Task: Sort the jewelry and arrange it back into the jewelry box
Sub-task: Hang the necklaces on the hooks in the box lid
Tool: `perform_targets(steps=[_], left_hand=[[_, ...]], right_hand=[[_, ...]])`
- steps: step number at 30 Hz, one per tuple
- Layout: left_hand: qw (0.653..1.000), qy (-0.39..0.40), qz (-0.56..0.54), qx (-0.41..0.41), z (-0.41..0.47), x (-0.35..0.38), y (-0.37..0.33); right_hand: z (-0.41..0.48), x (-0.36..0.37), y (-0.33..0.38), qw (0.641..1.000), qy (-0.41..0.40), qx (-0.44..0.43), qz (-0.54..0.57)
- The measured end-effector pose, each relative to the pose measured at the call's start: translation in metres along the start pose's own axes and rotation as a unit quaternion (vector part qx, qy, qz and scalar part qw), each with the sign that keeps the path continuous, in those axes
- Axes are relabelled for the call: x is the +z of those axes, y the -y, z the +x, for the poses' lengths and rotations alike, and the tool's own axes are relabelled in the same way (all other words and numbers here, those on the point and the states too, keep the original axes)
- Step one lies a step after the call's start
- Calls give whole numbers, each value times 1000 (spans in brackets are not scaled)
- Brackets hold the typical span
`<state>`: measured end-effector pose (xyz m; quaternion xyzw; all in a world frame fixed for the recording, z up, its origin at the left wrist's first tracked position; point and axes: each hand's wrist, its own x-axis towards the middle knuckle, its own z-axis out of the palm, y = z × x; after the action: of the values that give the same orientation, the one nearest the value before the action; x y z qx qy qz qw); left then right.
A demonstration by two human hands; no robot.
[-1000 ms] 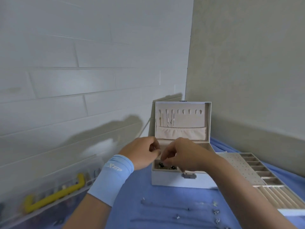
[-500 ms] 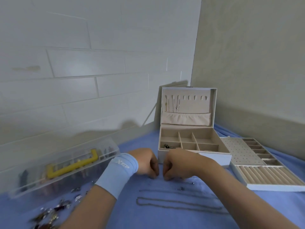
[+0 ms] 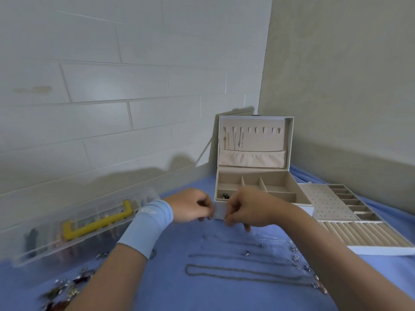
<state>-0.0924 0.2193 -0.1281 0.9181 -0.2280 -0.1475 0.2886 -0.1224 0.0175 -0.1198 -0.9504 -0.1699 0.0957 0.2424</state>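
The open beige jewelry box [image 3: 278, 189] stands on the blue cloth, a few necklaces hanging from the hooks in its lid [image 3: 235, 140]. A dark piece [image 3: 225, 195] lies in its front left compartment. My left hand [image 3: 190, 206] and my right hand [image 3: 249, 208] hover close together just in front of the box's front left corner. Both have fingertips pinched, seemingly on a very thin necklace too fine to make out. Three chains [image 3: 242, 273] lie stretched out on the cloth below my hands.
The box's removable tray [image 3: 350, 212] with ring rolls sits to the right. A clear plastic case with a yellow handle [image 3: 94, 223] lies at the left. Loose jewelry [image 3: 65, 286] is piled at the lower left, and small earrings [image 3: 295, 258] lie at the chains' right ends.
My hands left the box's front compartment, dropped to the cloth in front of it, then rose slightly with fingertips pinched. My view has tilted and shifted.
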Motion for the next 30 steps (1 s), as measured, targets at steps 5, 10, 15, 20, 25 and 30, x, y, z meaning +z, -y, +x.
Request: perform_targets(steps=[5, 10, 15, 20, 25, 30], left_hand=[[994, -40, -104, 15, 0, 0, -1], [983, -55, -170, 28, 2, -2, -1], [996, -52, -65, 40, 3, -12, -4], [966, -96, -231, 64, 8, -12, -19], [898, -32, -428, 98, 13, -18, -40], [927, -79, -351, 104, 28, -41, -57]], right_hand=[[0, -11, -5, 991, -53, 4, 124], [-1, -16, -6, 973, -78, 1, 216], [-1, -22, -10, 962, -99, 9, 253], [1, -30, -11, 929, -115, -31, 350], [3, -42, -13, 895, -131, -40, 425], [7, -68, -15, 847, -154, -54, 505]])
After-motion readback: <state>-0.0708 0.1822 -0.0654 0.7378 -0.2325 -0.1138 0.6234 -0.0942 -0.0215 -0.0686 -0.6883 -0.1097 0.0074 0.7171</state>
